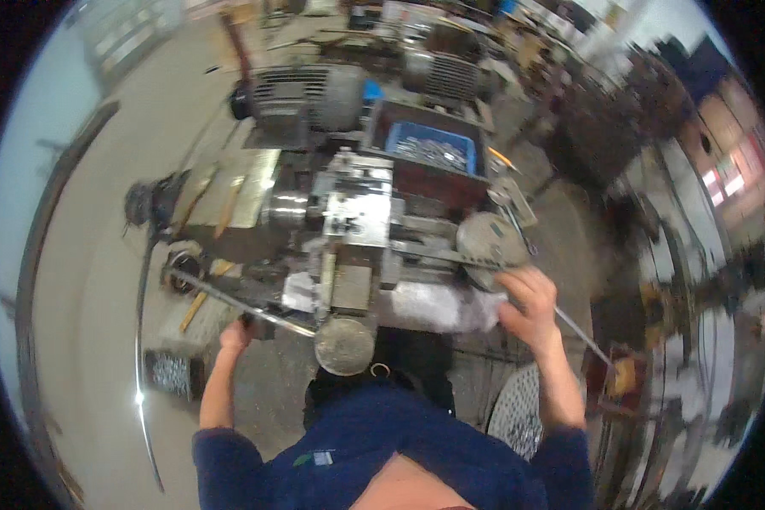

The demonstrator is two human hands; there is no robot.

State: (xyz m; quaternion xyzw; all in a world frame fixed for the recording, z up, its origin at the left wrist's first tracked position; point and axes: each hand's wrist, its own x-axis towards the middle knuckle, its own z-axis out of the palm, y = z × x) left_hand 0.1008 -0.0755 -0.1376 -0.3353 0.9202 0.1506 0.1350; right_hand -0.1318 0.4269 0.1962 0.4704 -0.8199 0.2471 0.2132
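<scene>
My left hand (236,334) is closed around a small dark handle (248,321) at the left front of a small metal lathe (357,208). A shiny bar (238,303) slants past it to a round grey disc (344,347) near my body. My right hand (531,308) has its fingertips at the lower edge of a second round disc (491,238). Its thumb stands apart from the bent fingers, with nothing visible in the gap. A thin rod (580,333) shows beyond this hand; the hand hides where it starts. White cloth (433,306) lies beside the right hand.
Behind the lathe, a blue tray (432,146) holds many small metal parts. A motor (310,93) stands at the far left. A box of small parts (172,374) sits at the lower left, and a perforated round basket (516,412) at the lower right. Long rails (140,340) run along the left.
</scene>
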